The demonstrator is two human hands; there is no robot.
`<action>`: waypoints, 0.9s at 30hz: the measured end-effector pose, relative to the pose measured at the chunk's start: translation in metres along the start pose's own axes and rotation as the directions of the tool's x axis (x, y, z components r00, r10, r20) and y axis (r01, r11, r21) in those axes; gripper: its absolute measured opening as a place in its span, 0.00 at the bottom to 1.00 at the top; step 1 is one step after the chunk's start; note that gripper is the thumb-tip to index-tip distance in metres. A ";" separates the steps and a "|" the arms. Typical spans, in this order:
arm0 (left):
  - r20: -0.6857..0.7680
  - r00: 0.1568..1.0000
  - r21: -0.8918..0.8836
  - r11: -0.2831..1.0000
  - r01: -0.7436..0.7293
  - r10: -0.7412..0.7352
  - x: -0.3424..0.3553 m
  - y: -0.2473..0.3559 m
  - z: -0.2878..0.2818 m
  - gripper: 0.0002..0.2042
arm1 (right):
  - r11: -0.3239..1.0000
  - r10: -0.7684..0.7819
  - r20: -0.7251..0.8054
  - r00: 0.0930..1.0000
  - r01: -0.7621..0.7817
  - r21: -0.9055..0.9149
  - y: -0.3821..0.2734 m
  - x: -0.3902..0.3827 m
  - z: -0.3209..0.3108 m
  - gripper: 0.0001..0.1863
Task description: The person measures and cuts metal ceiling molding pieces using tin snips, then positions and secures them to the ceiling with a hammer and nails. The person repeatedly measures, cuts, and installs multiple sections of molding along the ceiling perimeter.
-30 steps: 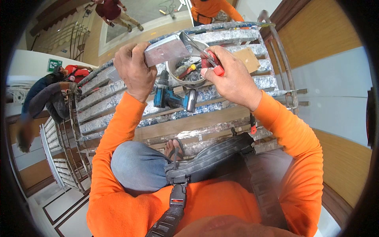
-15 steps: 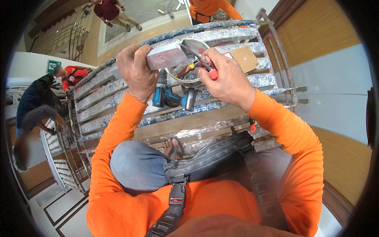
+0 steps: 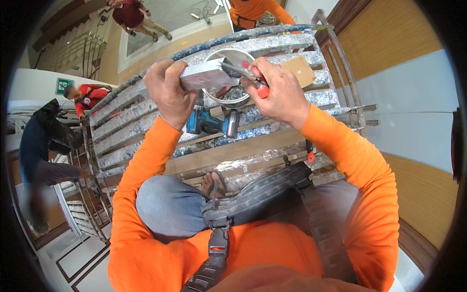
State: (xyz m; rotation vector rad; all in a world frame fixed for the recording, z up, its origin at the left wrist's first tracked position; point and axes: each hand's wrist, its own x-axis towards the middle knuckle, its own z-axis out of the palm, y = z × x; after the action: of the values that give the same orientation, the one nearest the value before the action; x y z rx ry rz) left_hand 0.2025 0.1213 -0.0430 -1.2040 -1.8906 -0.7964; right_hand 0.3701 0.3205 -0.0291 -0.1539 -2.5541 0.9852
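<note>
My left hand [image 3: 168, 92] grips a short silver metal channel [image 3: 205, 76] held above a white bucket [image 3: 228, 100]. My right hand [image 3: 279, 95] is closed on red-handled snips [image 3: 261, 87], whose metal jaws sit at the right end of the channel. The bucket holds small tools or scraps, partly hidden by the channel. A blue and black cordless drill [image 3: 206, 124] lies just in front of the bucket on a paint-spattered slatted platform [image 3: 121, 127], where I sit cross-legged.
A tan board [image 3: 301, 73] rests right of the bucket. Metal rails [image 3: 360, 121] edge the platform. Co-workers are at the left [image 3: 41, 146], in red at the upper left [image 3: 87, 100], standing on the floor beyond [image 3: 131, 14] and in orange at the top [image 3: 248, 12]. A black pouch [image 3: 253, 194] lies across my lap.
Both hands have shifted slightly, the right a little up and left, with the snips still on the channel. The co-workers at the left have changed posture, and the one in red shows more.
</note>
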 end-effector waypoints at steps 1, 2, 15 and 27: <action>-0.024 1.000 -0.004 1.000 -0.003 0.003 0.001 0.000 0.001 0.24 | 1.000 -0.005 0.006 1.000 0.005 0.026 -0.001 0.001 -0.001 0.16; -0.030 0.999 -0.001 1.000 -0.011 0.011 0.002 -0.002 0.001 0.24 | 0.998 -0.012 0.010 1.000 0.012 0.055 -0.002 0.003 0.000 0.18; 0.032 0.999 0.048 0.998 -0.036 0.034 -0.002 -0.006 -0.002 0.22 | 0.996 0.020 0.033 0.999 -0.023 0.087 -0.003 0.003 0.007 0.20; 0.094 0.996 0.020 1.000 0.005 -0.007 -0.001 -0.006 0.006 0.23 | 0.996 0.034 0.060 0.998 -0.039 0.082 0.012 0.008 0.011 0.16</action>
State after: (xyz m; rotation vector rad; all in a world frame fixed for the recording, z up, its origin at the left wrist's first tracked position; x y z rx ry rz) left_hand 0.1956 0.1234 -0.0470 -1.2439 -1.9738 -0.7343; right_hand 0.3577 0.3248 -0.0414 -0.1511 -2.5662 1.1236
